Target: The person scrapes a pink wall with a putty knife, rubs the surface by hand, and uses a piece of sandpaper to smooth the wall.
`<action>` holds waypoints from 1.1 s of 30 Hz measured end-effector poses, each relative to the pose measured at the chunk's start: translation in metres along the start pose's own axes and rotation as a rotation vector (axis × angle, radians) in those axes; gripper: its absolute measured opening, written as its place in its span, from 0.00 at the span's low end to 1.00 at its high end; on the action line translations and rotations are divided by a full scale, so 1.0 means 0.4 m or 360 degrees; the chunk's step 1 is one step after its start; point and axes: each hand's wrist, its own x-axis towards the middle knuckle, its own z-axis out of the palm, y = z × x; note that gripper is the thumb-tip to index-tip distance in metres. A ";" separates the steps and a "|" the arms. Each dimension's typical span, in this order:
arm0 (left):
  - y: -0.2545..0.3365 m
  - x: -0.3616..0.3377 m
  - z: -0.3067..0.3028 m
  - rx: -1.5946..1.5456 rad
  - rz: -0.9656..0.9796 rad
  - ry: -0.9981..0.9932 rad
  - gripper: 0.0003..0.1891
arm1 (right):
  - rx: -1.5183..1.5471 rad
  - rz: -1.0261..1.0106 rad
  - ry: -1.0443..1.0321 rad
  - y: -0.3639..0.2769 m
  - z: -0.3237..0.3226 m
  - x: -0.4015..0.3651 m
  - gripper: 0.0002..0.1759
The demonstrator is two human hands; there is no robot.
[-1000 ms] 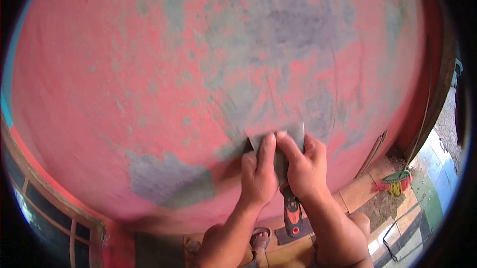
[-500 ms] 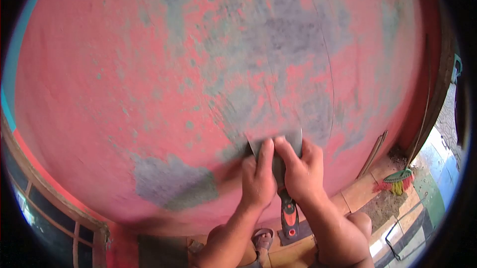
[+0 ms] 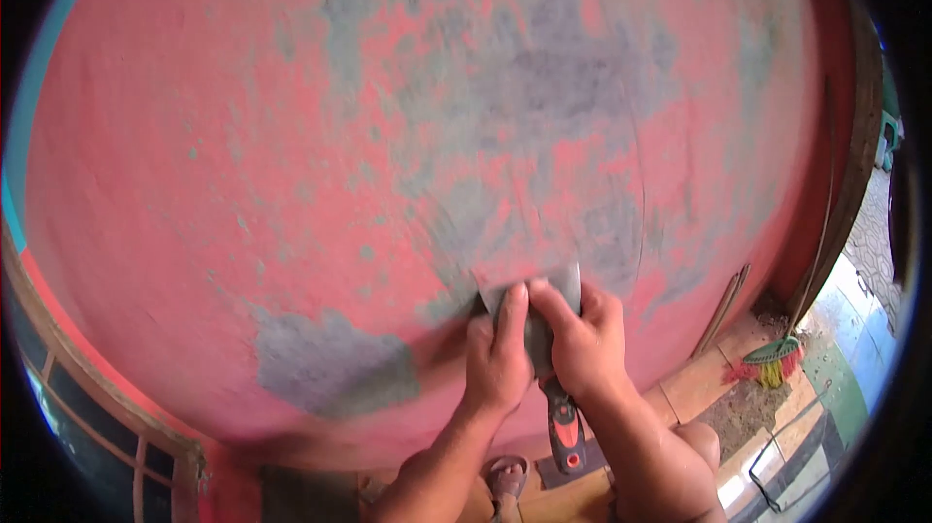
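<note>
A wide metal putty knife (image 3: pixel 564 426) with a black and orange handle is held at its blade by both hands, handle hanging downward. My left hand (image 3: pixel 499 353) is closed on the blade's left side, thumb pressed on its face. On the right side my right hand (image 3: pixel 585 343) grips it likewise, the two thumbs close together. The blade's top edge lies at the pink wall (image 3: pixel 320 154), whose paint is worn to grey and green patches. Fingers behind the blade are hidden.
A broom (image 3: pixel 767 363) with red and yellow bristles leans at the right, beside debris (image 3: pixel 743 416) on the tiled floor. Thin sticks (image 3: pixel 721 311) lean on the wall. A bent black metal rod (image 3: pixel 762 489) lies lower right. A framed window (image 3: pixel 97 426) is lower left. A sandaled foot (image 3: pixel 507 476) shows below.
The view has shifted slightly. Both hands and the putty knife sit a little lower and further left in the picture, with the same grip; the blade is tilted slightly more.
</note>
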 end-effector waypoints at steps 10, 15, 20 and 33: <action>0.022 -0.007 0.006 0.0002 0.0015 -0.0013 0.23 | -0.0053 -0.0087 0.0076 0.003 0.013 0.009 0.18; -0.013 -0.017 -0.013 0.0034 0.0005 -0.0044 0.21 | 0.0092 -0.0219 0.0119 0.065 0.016 0.007 0.18; 0.040 0.002 0.011 -0.0190 -0.0052 0.0012 0.23 | 0.0078 -0.0183 0.0051 0.005 0.020 0.020 0.17; -0.003 -0.021 0.004 0.0061 -0.0012 -0.0012 0.22 | 0.0052 -0.0241 0.0147 0.070 0.009 0.008 0.20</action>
